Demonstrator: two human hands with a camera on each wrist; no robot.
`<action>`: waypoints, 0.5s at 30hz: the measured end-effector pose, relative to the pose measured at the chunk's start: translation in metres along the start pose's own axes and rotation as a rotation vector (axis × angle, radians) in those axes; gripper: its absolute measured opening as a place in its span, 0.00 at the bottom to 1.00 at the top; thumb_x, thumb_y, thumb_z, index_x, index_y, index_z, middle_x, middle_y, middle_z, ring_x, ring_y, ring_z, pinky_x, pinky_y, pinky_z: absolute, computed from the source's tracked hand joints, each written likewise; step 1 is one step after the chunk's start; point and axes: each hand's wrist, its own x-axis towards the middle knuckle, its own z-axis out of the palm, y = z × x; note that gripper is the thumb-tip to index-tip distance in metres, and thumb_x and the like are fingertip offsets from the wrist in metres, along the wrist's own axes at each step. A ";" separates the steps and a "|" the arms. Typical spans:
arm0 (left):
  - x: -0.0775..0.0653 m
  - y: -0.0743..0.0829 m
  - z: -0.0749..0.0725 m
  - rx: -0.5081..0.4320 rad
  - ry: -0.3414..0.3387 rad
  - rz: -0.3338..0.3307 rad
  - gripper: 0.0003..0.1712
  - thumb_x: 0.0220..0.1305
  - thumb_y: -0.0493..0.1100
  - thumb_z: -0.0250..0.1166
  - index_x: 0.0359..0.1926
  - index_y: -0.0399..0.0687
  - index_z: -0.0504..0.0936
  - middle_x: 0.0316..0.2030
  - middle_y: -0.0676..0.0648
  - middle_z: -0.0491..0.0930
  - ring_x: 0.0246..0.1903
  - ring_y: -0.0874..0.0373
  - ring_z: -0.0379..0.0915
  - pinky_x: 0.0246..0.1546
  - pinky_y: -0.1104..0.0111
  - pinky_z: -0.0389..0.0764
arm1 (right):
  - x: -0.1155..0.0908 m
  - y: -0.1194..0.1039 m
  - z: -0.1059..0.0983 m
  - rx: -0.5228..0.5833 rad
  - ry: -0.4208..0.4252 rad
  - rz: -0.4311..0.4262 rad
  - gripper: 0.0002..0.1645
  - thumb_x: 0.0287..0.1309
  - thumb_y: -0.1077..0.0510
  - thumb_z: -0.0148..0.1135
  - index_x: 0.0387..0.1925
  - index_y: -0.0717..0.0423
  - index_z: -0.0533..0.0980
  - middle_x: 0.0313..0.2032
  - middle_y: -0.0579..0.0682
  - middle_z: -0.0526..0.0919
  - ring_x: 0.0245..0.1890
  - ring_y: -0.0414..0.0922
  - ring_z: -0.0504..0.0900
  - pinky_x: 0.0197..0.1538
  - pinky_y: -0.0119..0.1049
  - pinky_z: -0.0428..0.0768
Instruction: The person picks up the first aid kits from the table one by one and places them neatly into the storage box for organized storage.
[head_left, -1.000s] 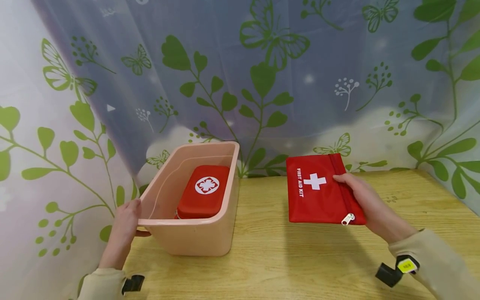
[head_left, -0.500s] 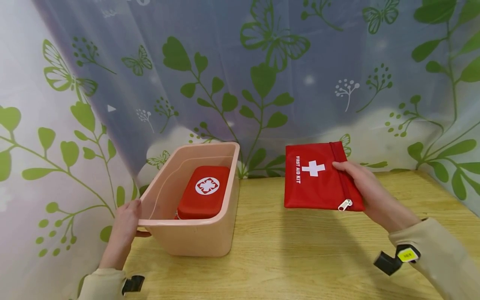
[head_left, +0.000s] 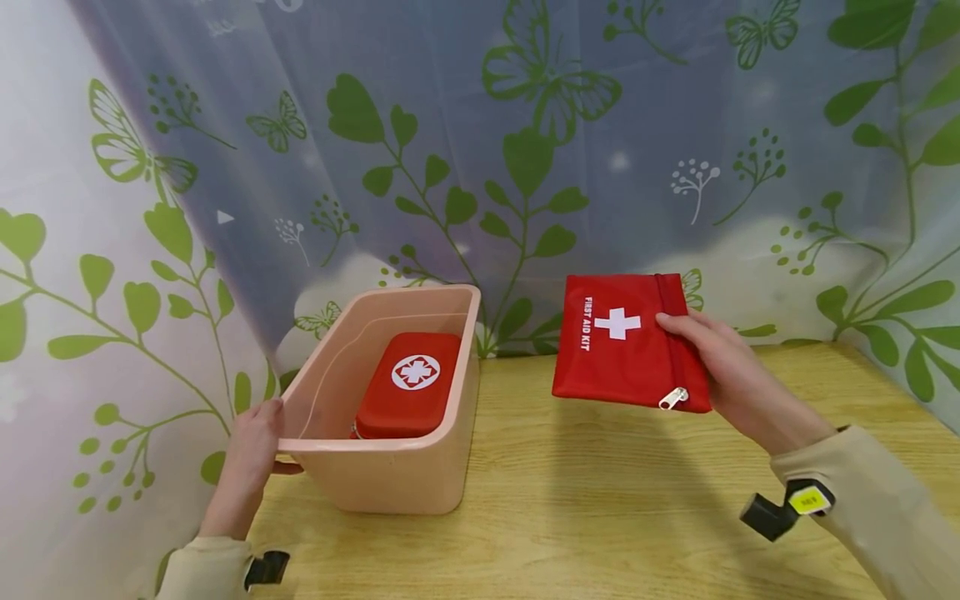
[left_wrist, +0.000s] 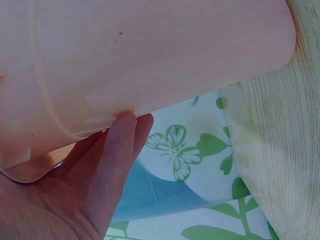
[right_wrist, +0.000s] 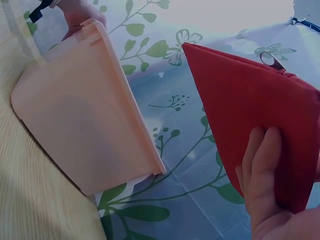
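My left hand (head_left: 251, 446) grips the near left corner of a pink plastic bin (head_left: 461, 454), with fingers under its rim; the left wrist view shows the fingers (left_wrist: 117, 150) against the outer wall. Inside the bin lies a red hard case (head_left: 397, 404) with a white round emblem. My right hand (head_left: 727, 367) holds a flat red zippered first aid pouch (head_left: 615, 358) by its right side, thumb on top and fingers beneath. The pouch is up above the table, its white cross and lettering facing up, its metal zipper pull at the near right corner.
The bin stands on a wood-grain table (head_left: 510, 483), to the left of the pouch. Behind and to the left hangs a curtain (head_left: 420, 167) printed with green leaves and butterflies.
My right hand has raised the pouch and carried it slightly left, towards the bin. My left hand, the bin and the case inside have stayed put.
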 end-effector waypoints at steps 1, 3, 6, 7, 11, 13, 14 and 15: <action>0.000 0.000 0.000 -0.002 0.001 0.001 0.36 0.76 0.53 0.36 0.62 0.21 0.65 0.52 0.21 0.71 0.30 0.54 0.79 0.22 0.52 0.86 | 0.001 0.000 0.001 0.001 -0.001 -0.003 0.26 0.67 0.43 0.58 0.59 0.47 0.62 0.51 0.47 0.75 0.44 0.40 0.81 0.46 0.35 0.84; 0.001 0.000 0.000 -0.006 0.002 0.005 0.36 0.76 0.53 0.37 0.62 0.20 0.65 0.51 0.21 0.71 0.30 0.54 0.79 0.22 0.52 0.86 | 0.002 -0.002 0.004 0.001 -0.005 -0.007 0.27 0.67 0.43 0.58 0.59 0.47 0.62 0.52 0.48 0.73 0.45 0.40 0.81 0.47 0.35 0.84; 0.001 0.000 0.000 -0.006 0.005 0.005 0.36 0.76 0.53 0.37 0.61 0.20 0.66 0.50 0.21 0.71 0.29 0.54 0.79 0.22 0.52 0.86 | 0.003 -0.003 0.006 0.003 -0.011 -0.011 0.27 0.67 0.43 0.59 0.60 0.47 0.61 0.53 0.49 0.72 0.45 0.40 0.81 0.48 0.36 0.84; 0.000 0.000 0.000 -0.006 0.007 0.004 0.36 0.76 0.52 0.37 0.61 0.20 0.66 0.50 0.21 0.71 0.29 0.54 0.79 0.22 0.52 0.86 | 0.003 -0.003 0.007 0.012 -0.011 -0.010 0.28 0.67 0.43 0.59 0.60 0.47 0.61 0.53 0.49 0.73 0.45 0.40 0.81 0.48 0.36 0.84; 0.000 0.001 0.001 -0.008 0.016 0.001 0.36 0.76 0.52 0.37 0.61 0.20 0.66 0.51 0.21 0.71 0.29 0.54 0.78 0.21 0.52 0.86 | 0.004 -0.005 0.010 0.039 -0.019 -0.015 0.27 0.67 0.45 0.59 0.60 0.48 0.61 0.50 0.47 0.76 0.44 0.41 0.82 0.46 0.37 0.85; 0.000 0.001 0.001 -0.009 0.016 -0.003 0.35 0.76 0.52 0.37 0.61 0.20 0.66 0.51 0.21 0.71 0.29 0.54 0.78 0.22 0.52 0.86 | 0.005 -0.005 0.012 0.045 -0.026 -0.018 0.27 0.68 0.45 0.59 0.60 0.49 0.61 0.49 0.47 0.77 0.44 0.41 0.82 0.46 0.37 0.85; 0.000 0.001 0.001 -0.010 0.015 -0.002 0.35 0.76 0.52 0.37 0.62 0.20 0.66 0.51 0.21 0.71 0.29 0.54 0.78 0.22 0.52 0.86 | 0.005 -0.005 0.012 0.043 -0.027 -0.019 0.26 0.68 0.46 0.58 0.60 0.49 0.61 0.49 0.47 0.77 0.43 0.41 0.83 0.45 0.37 0.85; 0.000 0.001 0.001 -0.011 0.015 -0.002 0.35 0.76 0.52 0.37 0.62 0.20 0.66 0.51 0.21 0.71 0.29 0.54 0.78 0.22 0.52 0.86 | 0.005 -0.005 0.013 0.041 -0.029 -0.020 0.26 0.68 0.46 0.58 0.60 0.49 0.61 0.49 0.47 0.78 0.43 0.41 0.83 0.45 0.37 0.85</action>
